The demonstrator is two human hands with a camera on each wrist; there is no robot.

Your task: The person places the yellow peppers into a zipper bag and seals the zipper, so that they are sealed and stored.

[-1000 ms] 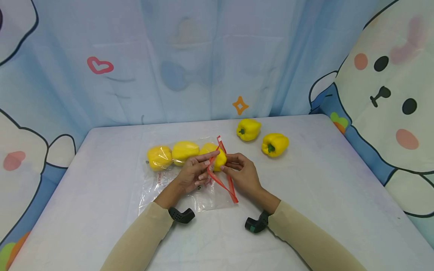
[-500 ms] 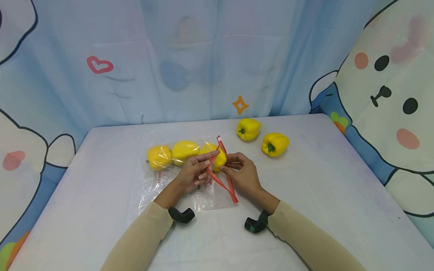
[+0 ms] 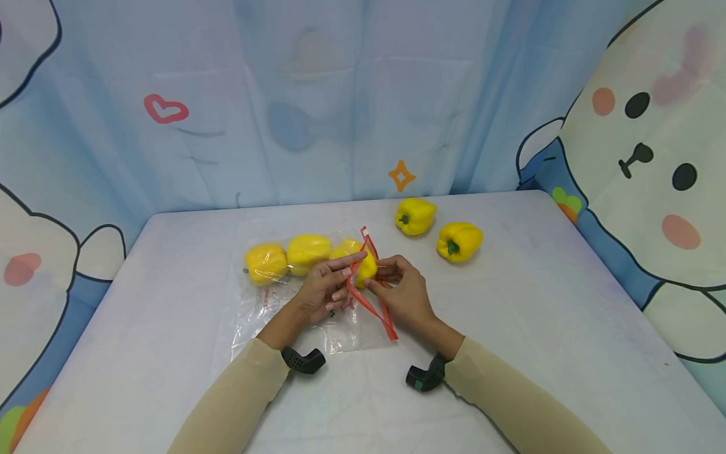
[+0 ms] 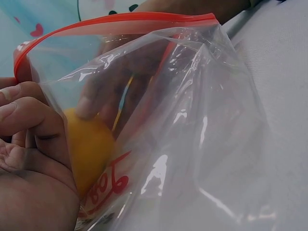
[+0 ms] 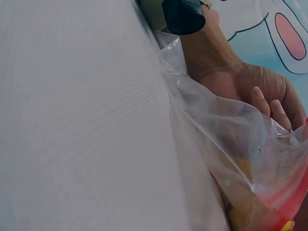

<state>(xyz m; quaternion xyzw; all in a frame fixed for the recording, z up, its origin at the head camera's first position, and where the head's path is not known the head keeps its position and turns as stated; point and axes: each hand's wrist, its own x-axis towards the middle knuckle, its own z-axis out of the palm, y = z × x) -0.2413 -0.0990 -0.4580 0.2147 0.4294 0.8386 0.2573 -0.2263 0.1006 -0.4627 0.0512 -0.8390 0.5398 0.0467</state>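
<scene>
A clear zip bag (image 3: 258,328) with a red zip edge (image 3: 371,308) lies on the table. Inside it sit two yellow bell peppers, one at the left (image 3: 266,265) and one beside it (image 3: 308,253). My left hand (image 3: 323,291) holds the bag's mouth, its fingers at the red edge. With fingertips and thumb, my right hand (image 3: 409,296) grips a third bell pepper (image 3: 368,268) at the mouth. In the left wrist view that pepper (image 4: 89,149) shows through the plastic, the right fingers (image 4: 86,106) on it. In the right wrist view the bag (image 5: 231,130) covers most of it.
Two loose yellow bell peppers stand on the white table (image 3: 510,353) beyond my right hand, one farther back (image 3: 416,216) and one to its right (image 3: 460,242). A printed blue curtain (image 3: 306,126) hangs behind the table's far edge.
My right hand and the pepper in it have edged very slightly left, into the bag's mouth. My left hand and the loose peppers stay in place.
</scene>
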